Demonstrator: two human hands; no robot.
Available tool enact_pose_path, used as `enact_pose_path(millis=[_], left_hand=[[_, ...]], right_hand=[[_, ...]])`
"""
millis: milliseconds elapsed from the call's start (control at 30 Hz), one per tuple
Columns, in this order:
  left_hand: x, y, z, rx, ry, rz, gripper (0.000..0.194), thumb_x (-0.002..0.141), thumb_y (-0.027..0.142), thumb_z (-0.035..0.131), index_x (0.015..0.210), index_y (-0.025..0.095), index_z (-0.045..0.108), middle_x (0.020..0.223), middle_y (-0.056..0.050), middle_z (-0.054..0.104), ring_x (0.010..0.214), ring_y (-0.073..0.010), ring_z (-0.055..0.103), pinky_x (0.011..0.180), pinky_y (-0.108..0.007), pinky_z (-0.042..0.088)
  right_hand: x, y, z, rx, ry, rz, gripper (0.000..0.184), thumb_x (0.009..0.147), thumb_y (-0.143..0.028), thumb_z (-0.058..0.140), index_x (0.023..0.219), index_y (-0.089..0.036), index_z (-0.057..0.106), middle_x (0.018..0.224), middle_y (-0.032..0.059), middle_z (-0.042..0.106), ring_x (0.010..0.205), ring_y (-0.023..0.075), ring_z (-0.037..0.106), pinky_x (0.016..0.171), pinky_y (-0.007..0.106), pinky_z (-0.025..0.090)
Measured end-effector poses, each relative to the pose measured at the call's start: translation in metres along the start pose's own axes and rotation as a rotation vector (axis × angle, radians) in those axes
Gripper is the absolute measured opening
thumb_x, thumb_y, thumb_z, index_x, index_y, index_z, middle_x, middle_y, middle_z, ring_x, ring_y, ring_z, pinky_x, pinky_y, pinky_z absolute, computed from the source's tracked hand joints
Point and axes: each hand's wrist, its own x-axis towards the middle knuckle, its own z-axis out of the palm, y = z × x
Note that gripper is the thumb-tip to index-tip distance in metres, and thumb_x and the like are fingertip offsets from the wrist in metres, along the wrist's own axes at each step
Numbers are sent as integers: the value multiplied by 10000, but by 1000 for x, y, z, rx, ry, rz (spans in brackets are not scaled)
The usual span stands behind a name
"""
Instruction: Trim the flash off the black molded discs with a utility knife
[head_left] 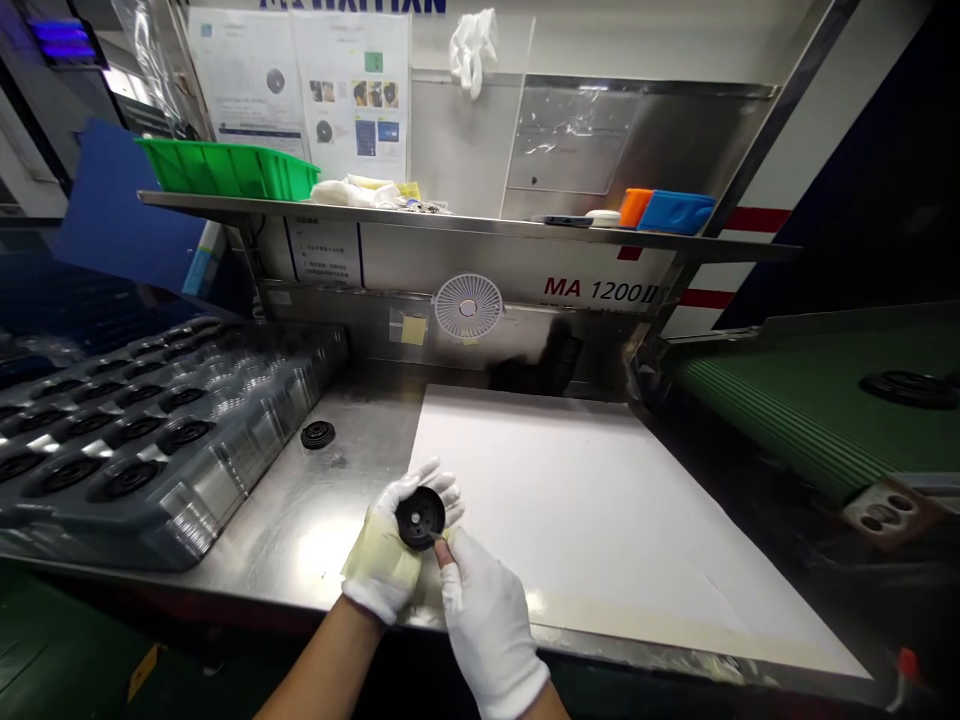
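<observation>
Looks like rim work imo: white-gloved left hand clamped on a round black plastic disc above the shiny metal table, white-gloved right hand at its edge, grip unclear. Next move needs steadiness.

The left hand wears a white fabric glove, yellowish at the palm. On the right hand, a plain white glove leaves the thumb tip bare.
</observation>
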Motion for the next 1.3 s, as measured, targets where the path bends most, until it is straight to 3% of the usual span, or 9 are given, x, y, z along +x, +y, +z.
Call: enact_pose_path(millis=[100,367,533,633,767,867,933,1167,1300], left_hand=[[-4,3,-1,-11,-34,-54,250,722,181,537,935,95,638,780,-103,628,706,-196,609,694,-360,519],[-6,8,7,-49,121,217,102,716,179,632,804,128,646,653,-22,565,606,-129,563,627,-285,514],[-3,8,8,-114,201,315,84,718,172,637,798,147,634,640,0,564,594,-116,568,652,-286,525],[-3,8,7,-151,185,309,83,728,173,622,811,165,625,665,5,576,640,-112,585,717,-283,522],[-9,14,1,-48,96,171,271,734,183,560,995,147,624,861,-84,643,811,-209,625,741,-379,523],[-12,21,-4,-44,-15,27,294,716,158,523,985,110,631,774,-88,628,722,-196,616,688,-367,525],[-11,26,-6,-78,-25,34,246,717,151,533,935,108,640,686,-55,597,642,-159,590,656,-325,521],[9,51,-17,-203,145,200,101,717,172,646,813,160,615,629,15,554,607,-104,567,672,-262,516],[10,73,-33,-177,92,223,260,736,163,583,995,150,613,809,-57,633,764,-168,618,741,-340,523]], right_hand=[[4,6,-5,101,-45,-44,244,928,-282,306,888,-258,546,777,-13,627,702,177,581,597,271,320],[22,5,-3,42,-90,-97,272,942,-344,321,756,-247,494,663,-33,571,594,156,523,556,268,285],[12,-7,8,-11,-63,-131,288,941,-346,310,733,-243,480,651,-26,574,570,160,524,534,285,247],[5,-16,11,24,-30,-120,279,938,-332,316,736,-244,487,661,-22,583,587,164,539,538,287,247],[4,-18,6,66,0,-104,270,941,-317,310,781,-245,515,705,-15,606,634,169,560,559,280,269],[8,-16,1,27,-2,-56,267,942,-311,310,800,-241,524,714,-10,610,645,171,568,564,277,279],[11,-18,2,-23,1,-29,271,946,-324,311,790,-241,517,699,-13,602,631,169,566,558,277,278],[18,-57,38,-158,17,-47,289,945,-332,303,741,-243,489,647,-23,581,570,165,539,530,283,266],[24,-74,54,-91,16,-55,300,936,-335,307,735,-243,509,635,-24,589,550,160,532,518,273,281]])
